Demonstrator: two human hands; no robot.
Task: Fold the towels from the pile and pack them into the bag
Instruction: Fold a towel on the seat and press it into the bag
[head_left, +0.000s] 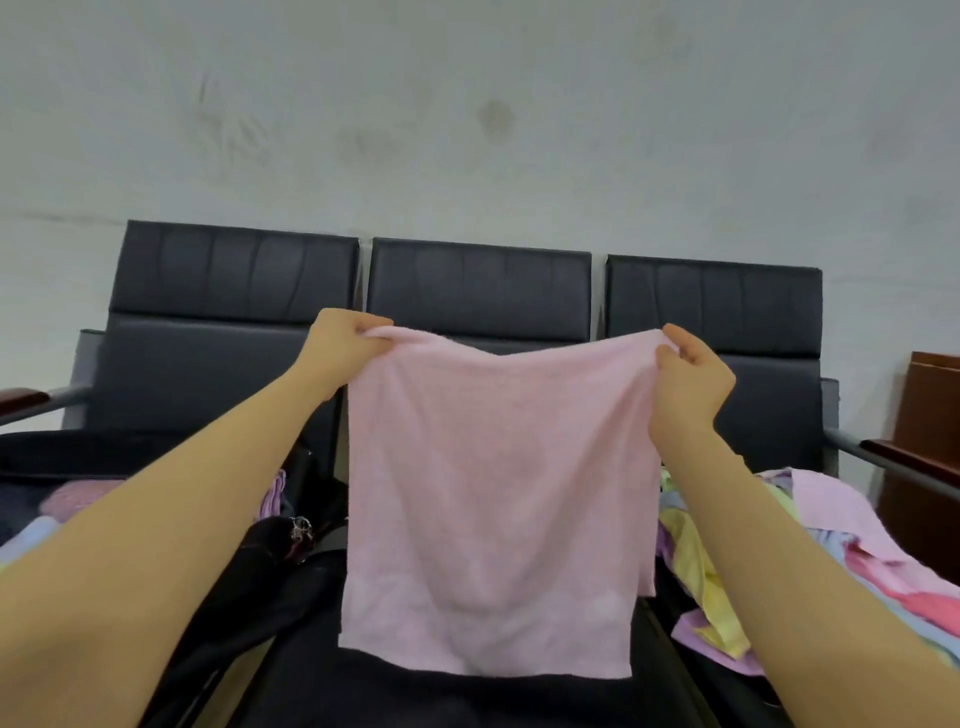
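Head view: a pink towel (493, 499) hangs spread out in the air in the middle of the scene, held up by its two top corners in front of a row of three dark padded seats (480, 291) that stands against a pale wall (467, 104). The left hand (340, 345) pinches the towel's upper left corner, thumb and fingers closed together on the cloth. The right hand (693, 376) pinches the upper right corner the same way, its fingertips clamped on the edge. The top edge sags a little between the two hands, and the lower edge hangs just above the near middle seat. At the left, a dark open bag (78, 457) lies on the left seat, with folded towels (72, 499) in pink and pale blue showing inside it. At the right, a loose pile of towels (810, 551) in pink, yellow, lilac and blue lies on the right seat, partly hidden behind the right forearm. A brown wooden cabinet (930, 415) stands at the far right edge, beside the seat's armrest (904, 457).
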